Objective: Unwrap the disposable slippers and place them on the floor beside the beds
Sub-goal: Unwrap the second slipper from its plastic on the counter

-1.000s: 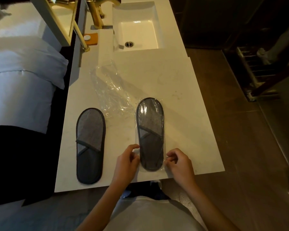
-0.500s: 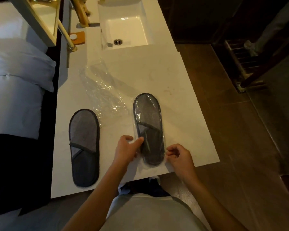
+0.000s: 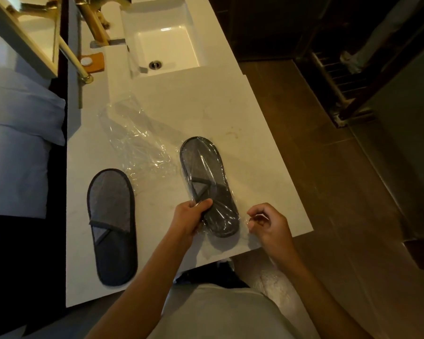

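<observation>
Countertop (image 3: 206,113): pale stone, sink (image 3: 167,40) at the far end.
Empty wrapper (image 3: 132,143): crumpled beyond the bare slipper (image 3: 112,226).
Wrapped slipper (image 3: 208,184): on the counter's near right.
Left hand (image 3: 189,218): fingers gripping the wrapped slipper's heel side.
Right hand (image 3: 269,223): fingers curled, pinching the plastic edge.

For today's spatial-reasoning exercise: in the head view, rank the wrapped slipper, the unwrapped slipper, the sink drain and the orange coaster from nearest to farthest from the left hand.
From the left hand:
1. Wrapped slipper, gripped at its near end, counter middle.
2. Unwrapped slipper, lying to the left.
3. Orange coaster, far left by the gold faucet, and sink drain, in the basin: too close to call.
</observation>
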### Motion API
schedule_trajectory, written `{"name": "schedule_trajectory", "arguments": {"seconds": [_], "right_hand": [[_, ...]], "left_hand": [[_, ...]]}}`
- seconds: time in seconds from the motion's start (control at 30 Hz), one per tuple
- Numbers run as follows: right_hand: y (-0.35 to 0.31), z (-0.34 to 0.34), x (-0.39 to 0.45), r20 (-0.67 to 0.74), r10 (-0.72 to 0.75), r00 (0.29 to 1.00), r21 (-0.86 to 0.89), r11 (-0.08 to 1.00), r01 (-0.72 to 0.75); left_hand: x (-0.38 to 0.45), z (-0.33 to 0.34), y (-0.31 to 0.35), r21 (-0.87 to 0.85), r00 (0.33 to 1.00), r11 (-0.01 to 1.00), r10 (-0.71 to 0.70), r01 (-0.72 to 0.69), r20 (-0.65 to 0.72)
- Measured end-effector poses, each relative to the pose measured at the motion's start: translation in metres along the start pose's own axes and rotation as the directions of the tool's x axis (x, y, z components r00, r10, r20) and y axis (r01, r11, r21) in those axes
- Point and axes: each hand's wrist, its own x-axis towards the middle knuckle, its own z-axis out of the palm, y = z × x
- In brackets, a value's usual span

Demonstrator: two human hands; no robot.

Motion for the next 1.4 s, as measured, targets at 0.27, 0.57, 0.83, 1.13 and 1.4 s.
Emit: {"name": "schedule_trajectory", "arguments": {"seconds": [0.27, 0.57, 0.83, 1.13, 1.4], "right_hand": [[0.002, 0.002, 0.013, 0.149, 0.054, 0.987, -0.255, 0.967, -0.014], [-0.003, -0.019, 0.01, 0.243, -0.07, 0.968, -0.31, 0.939, 0.146], [-0.018, 0.007, 0.03, 0.426, -0.137, 0.894, -0.632, 0.662, 0.403], [-0.018, 0.003, 0.021, 0.515, -0.161, 0.842, -0.621, 0.607, 0.496], [-0.035, 0.03, 0.028, 0.529, -0.121, 0.84, -0.645, 0.586, 0.491]], "left_hand": [[0.006, -0.001, -0.005, 0.01, 0.999, 0.999, 0.042, -0.042, 0.02], [0.008, 0.001, -0.006, -0.072, 1.0, 0.997, 0.018, -0.016, 0.024], [0.011, 0.001, -0.007, -0.023, 0.998, 0.999, 0.048, -0.047, 0.033], [0.006, 0.005, -0.006, -0.054, 0.999, 0.997, 0.052, -0.052, -0.001], [0.007, 0.002, -0.004, -0.039, 0.998, 0.997, 0.063, -0.063, 0.005]]}}
